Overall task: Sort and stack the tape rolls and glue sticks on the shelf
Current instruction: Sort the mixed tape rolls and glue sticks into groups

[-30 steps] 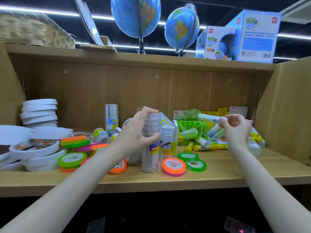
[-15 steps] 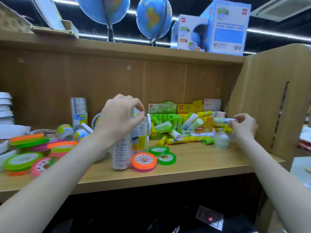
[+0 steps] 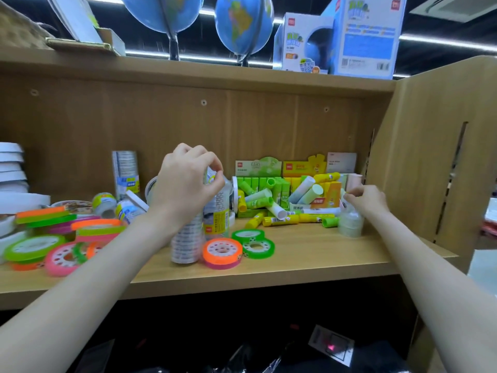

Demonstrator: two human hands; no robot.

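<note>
The right hand (image 3: 367, 201) no longer holds a glue stick; curled, grip unclear, right of the glue box (image 3: 309, 195). Left hand (image 3: 188, 184) still grasps the tape stack (image 3: 188, 238). One stick sorted.

Shelf (image 3: 309, 254): matt light wood-grain laminate, smooth. Clear tape stack (image 3: 188, 238) under left hand (image 3: 185, 184): glossy transparent plastic w/ paper label. Neon tape rolls (image 3: 222, 253) betw. hands: shiny plastic film, white cores. Glue sticks (image 3: 279, 219) nr right hand (image 3: 368, 201): smooth satin plastic. Display boxes (image 3: 258, 168) behind: printed card.
</note>
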